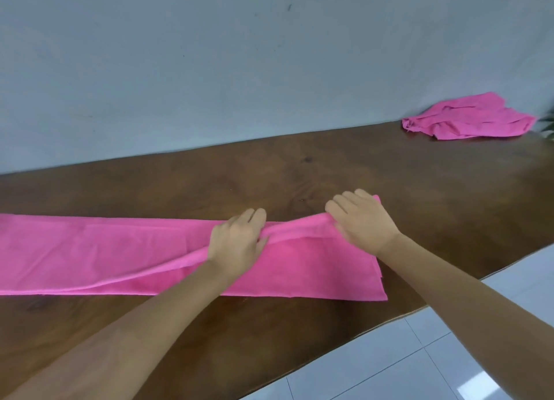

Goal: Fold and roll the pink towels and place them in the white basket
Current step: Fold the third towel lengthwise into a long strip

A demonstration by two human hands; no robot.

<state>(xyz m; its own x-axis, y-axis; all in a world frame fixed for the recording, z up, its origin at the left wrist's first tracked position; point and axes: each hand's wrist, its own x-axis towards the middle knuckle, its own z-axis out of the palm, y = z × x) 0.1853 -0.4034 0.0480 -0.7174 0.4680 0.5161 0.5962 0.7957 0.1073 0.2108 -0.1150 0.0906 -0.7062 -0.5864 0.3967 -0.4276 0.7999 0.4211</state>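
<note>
A long bright-pink cloth towel [90, 249] lies stretched flat across a dark brown wooden table [299, 171]. It runs from the nine o'clock edge of the view to just past the centre, with its right end squared off toward four o'clock. A lengthwise fold of the fabric is lifted into a raised ridge that slants from the near edge at eight o'clock up to the far right corner.

The left hand [236, 243] sits at the centre of the view, fingers curled over the ridge and thumb tucked against its near side, pinching the fold. The right hand [362, 219], just beside it toward three o'clock, clasps the same ridge at the towel's far right corner, fingers bent over the cloth and thumb pressing in from below. Both forearms reach in from the six o'clock side, bare.

A second, crumpled bright-pink towel [467, 117] lies in a loose heap at two o'clock, well apart from the hands, on the far end of the table and against the pale grey-blue wall [209, 69]. A white tiled floor [419, 354] shows at five o'clock beyond the table's near edge.
</note>
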